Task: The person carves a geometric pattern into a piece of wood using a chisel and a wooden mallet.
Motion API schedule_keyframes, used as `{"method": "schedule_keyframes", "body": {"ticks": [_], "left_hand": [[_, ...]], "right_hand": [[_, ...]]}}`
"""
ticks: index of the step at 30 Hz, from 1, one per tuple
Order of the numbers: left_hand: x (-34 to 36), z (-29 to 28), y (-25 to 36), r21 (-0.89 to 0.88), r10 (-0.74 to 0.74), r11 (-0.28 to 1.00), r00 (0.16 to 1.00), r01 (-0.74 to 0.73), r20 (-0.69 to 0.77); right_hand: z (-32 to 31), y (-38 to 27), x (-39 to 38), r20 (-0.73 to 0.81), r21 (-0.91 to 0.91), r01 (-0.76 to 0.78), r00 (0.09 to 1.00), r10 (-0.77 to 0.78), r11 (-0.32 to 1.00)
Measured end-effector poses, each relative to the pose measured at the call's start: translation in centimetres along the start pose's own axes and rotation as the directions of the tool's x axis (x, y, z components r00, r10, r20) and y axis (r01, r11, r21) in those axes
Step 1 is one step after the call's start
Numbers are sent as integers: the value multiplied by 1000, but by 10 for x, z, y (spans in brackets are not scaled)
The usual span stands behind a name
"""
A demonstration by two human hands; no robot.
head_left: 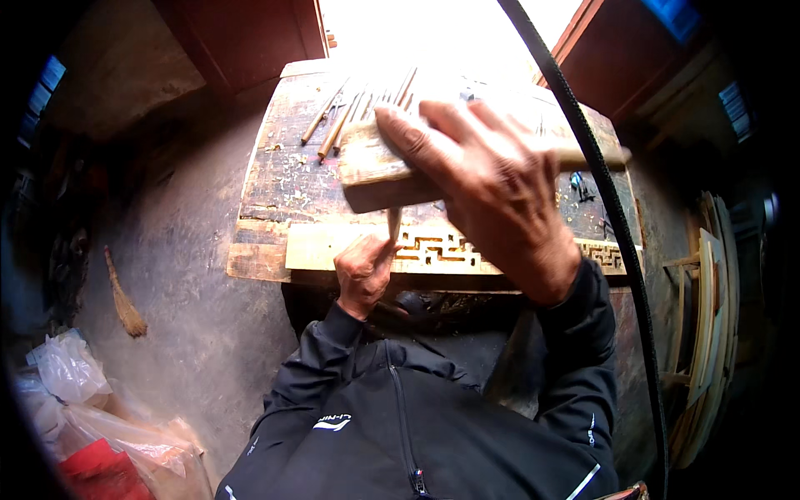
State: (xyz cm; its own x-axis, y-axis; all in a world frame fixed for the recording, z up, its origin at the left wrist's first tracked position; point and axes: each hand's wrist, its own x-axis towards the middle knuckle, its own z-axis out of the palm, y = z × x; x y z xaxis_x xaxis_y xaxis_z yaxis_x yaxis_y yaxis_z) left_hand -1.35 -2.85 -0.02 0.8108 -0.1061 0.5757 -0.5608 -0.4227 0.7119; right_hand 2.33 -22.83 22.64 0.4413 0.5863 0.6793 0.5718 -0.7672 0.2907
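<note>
A wooden mallet (pixel 379 185) is in my right hand (pixel 504 187), whose fingers wrap round it. The mallet's block-shaped head hangs over the top of a chisel (pixel 394 220), and from this angle I cannot tell whether they touch. My left hand (pixel 363 273) is closed round the chisel near the front edge of the bench; the cutting tip is hidden by the fist. Beneath lies a pale wooden board (pixel 321 243) with a cut-through fretwork pattern to the right of my left hand. My right forearm and hand cover part of that pattern.
Several slim carving tools (pixel 333 133) lie at the back of the worn workbench (pixel 271 196), among scattered wood chips. A black cord (pixel 593 154) hangs down in front of the bench's right side. A broom (pixel 125 304) and plastic bags (pixel 73 371) are at left; boards (pixel 707 308) lean at right.
</note>
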Motion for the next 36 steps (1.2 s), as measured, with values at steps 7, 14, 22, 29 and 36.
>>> {"method": "schedule_keyframes", "body": {"ticks": [7,14,22,29,36], "left_hand": [[-23,6,-11,-363,-411,876,885,317,-220],[-23,12,-8,-362,-393,889,871,279,-294],[-22,10,-3,-215,-329,937,901,274,-284],[-26,12,-10,-214,-288,948,919,235,-270],[-27,15,-9,-278,-292,936,917,215,-272]], "right_hand": [[-11,-1,-16,6,141,-200,980,201,970],[-1,-3,-28,82,230,-258,966,246,938],[5,-7,-27,114,291,-278,960,255,916],[9,-10,-19,74,349,-258,966,248,901],[15,-13,-15,4,324,-201,977,211,925]]}}
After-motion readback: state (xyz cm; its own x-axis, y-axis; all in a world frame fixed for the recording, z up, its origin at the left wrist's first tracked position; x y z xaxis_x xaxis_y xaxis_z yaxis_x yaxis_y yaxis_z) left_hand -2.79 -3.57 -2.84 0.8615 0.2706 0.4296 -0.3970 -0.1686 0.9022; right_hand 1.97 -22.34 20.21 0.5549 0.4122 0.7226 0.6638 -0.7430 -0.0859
